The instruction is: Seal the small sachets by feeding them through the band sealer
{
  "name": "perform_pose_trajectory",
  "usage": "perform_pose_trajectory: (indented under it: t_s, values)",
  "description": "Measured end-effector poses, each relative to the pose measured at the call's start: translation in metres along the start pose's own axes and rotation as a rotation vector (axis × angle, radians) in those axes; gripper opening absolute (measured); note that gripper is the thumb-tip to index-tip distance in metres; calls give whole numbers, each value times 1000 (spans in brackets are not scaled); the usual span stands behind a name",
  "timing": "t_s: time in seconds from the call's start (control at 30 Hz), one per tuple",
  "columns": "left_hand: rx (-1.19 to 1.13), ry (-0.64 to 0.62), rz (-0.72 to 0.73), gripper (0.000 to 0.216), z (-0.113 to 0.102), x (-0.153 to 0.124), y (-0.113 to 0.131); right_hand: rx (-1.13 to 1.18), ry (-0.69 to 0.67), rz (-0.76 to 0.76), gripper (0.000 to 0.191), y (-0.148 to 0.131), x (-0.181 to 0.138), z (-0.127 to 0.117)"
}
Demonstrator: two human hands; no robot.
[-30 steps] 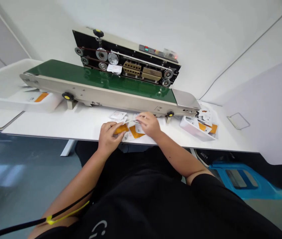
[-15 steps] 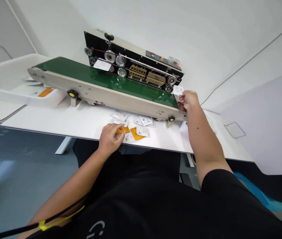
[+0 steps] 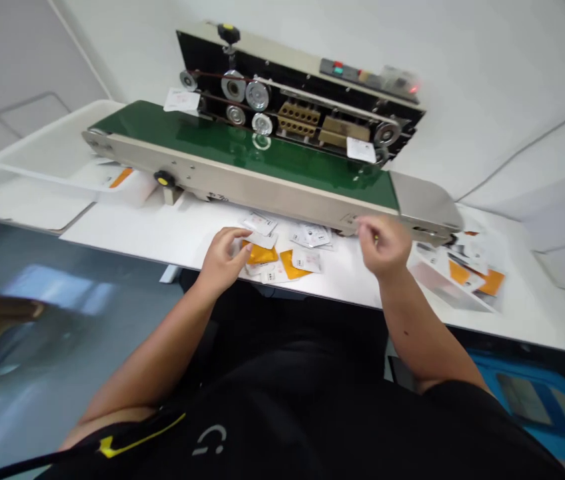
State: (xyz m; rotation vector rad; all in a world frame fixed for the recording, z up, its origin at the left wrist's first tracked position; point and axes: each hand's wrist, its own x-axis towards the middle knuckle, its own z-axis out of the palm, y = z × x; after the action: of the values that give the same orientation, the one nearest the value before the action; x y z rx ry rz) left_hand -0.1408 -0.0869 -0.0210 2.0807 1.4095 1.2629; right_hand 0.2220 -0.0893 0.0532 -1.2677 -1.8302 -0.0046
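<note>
My left hand (image 3: 222,261) pinches the edge of an orange-backed sachet (image 3: 261,254) among several loose white sachets (image 3: 307,235) on the white table (image 3: 127,230). My right hand (image 3: 385,245) is raised near the front rail of a band sealer (image 3: 242,180), fingers bunched and blurred, with nothing visible in them. On the sealer's green conveyor belt (image 3: 242,148), one white sachet (image 3: 361,150) lies near the right end, by the heating blocks. Another white sachet (image 3: 181,100) sits beyond the belt's far left.
A white tray (image 3: 47,143) stands beyond the conveyor's left end, beside a white carton with an orange mark (image 3: 130,187). A heap of orange and white sachets (image 3: 465,267) lies at the right. A blue stool (image 3: 527,400) stands below the table's right edge.
My right hand has come back from the belt's right end, and a white sachet now lies on the belt. The other sachet has travelled left. My left hand stays at the orange sachet.
</note>
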Motion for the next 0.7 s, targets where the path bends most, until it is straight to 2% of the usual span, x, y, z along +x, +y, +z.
perform_pose_trajectory:
  t_s: [0.1, 0.17, 0.3, 0.43, 0.57, 0.63, 0.7]
  values:
    - [166, -164, 81, 33, -10, 27, -11, 160, -502, -257, 22, -7, -36, 17]
    - [227, -292, 155, 41, -13, 48, -18, 222, -650, -348, 25, -4, -42, 21]
    - [262, -458, 172, 62, -7, 74, -31, 220, -693, -334, 29, 5, -44, 9]
    - [351, -577, 197, 86, 0, 75, -38, 241, -714, -185, 34, 14, -66, -15]
    - [402, -524, 170, 73, -3, 71, -40, 269, -624, 36, 36, 32, -93, -31]
    - [434, -517, 164, 64, -5, 71, -39, 299, -546, 160, 32, 42, -98, -34]
    - [461, -490, 143, 61, -7, 71, -38, 357, -546, 231, 28, 51, -94, -33]
